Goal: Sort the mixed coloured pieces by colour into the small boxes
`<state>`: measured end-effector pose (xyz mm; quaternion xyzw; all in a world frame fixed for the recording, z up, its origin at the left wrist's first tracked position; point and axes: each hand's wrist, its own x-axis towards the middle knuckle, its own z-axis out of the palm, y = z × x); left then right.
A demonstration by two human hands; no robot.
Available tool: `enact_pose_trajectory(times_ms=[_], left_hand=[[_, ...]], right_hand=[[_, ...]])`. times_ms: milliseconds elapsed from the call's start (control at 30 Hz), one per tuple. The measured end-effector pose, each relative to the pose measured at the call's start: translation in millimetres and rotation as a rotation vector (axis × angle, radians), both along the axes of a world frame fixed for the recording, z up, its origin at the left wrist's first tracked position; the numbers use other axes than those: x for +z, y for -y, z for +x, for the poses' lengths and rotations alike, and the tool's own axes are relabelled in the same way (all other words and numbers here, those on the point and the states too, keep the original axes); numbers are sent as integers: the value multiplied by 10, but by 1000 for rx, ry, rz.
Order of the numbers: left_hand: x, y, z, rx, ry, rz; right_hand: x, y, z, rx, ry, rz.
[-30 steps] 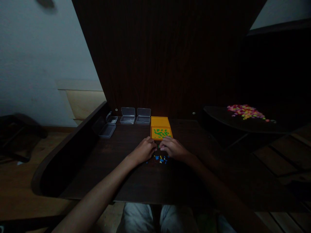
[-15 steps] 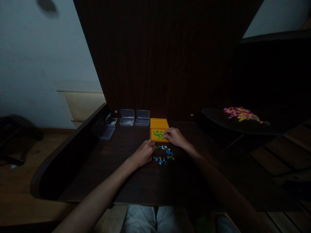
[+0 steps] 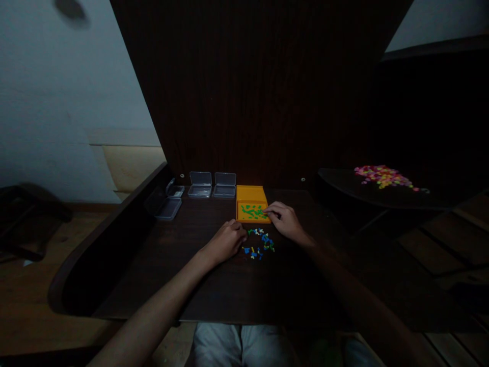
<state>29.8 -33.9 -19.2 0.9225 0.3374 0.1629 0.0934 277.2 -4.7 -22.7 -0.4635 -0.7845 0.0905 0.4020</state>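
A dark wooden panel (image 3: pixel 263 92) stands upright behind the table (image 3: pixel 141 280), whose dark top carries the working area; a pale wall (image 3: pixel 76 86) shows at the left. On the right, a dark shelf (image 3: pixel 340 181) with a curved edge bears a heap of small bits (image 3: pixel 384 176), chiefly pink, red and yellow. The left hand (image 3: pixel 229 239) rests on the table with its fingers curled inward, the fingertips just beside the loose pieces; whether it grips one cannot be told. The right hand (image 3: pixel 284 219) lies at the right edge of the yellow box, part-closed, with the forefinger reaching over the rim toward the contents; any piece between finger and thumb is too small to make out. The yellow box (image 3: pixel 250 192), its lid raised, sits near the panel, beyond the two hands. To its left are two clear cases (image 3: pixel 200 191) with lids up, side by side, and farther left another clear case (image 3: pixel 168 209) by the table's side wall (image 3: pixel 110 239). Smallest are the pieces: green pieces (image 3: pixel 250 211) scattered over the floor of the box, and loose pieces (image 3: pixel 266 239), blue, green, white and yellow, forming a rough ring on the table between the hands.
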Motion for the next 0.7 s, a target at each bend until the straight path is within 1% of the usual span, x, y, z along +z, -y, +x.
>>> enact_pose_trajectory(times_ms=[133, 233, 333, 433, 533, 633, 700], left_hand=[[-4, -30, -4, -29, 0, -16], [-16, -47, 1, -55, -2, -1], [-7, -51, 2, -57, 34, -14], [49, -51, -10, -38, 115, -46], [143, -84, -28, -7, 208, -57], [232, -183, -23, 48, 277, -42], [268, -285, 9, 83, 278, -25]], right_hand=[[-19, 172, 20, -80, -141, 76], [-20, 223, -10, -131, -170, 78], [-5, 236, -52, -123, -172, 87], [7, 256, -78, -96, -174, 106], [3, 281, -88, -87, -168, 123], [-15, 291, -92, -75, -147, 150], [-32, 287, -92, -69, -126, 160]])
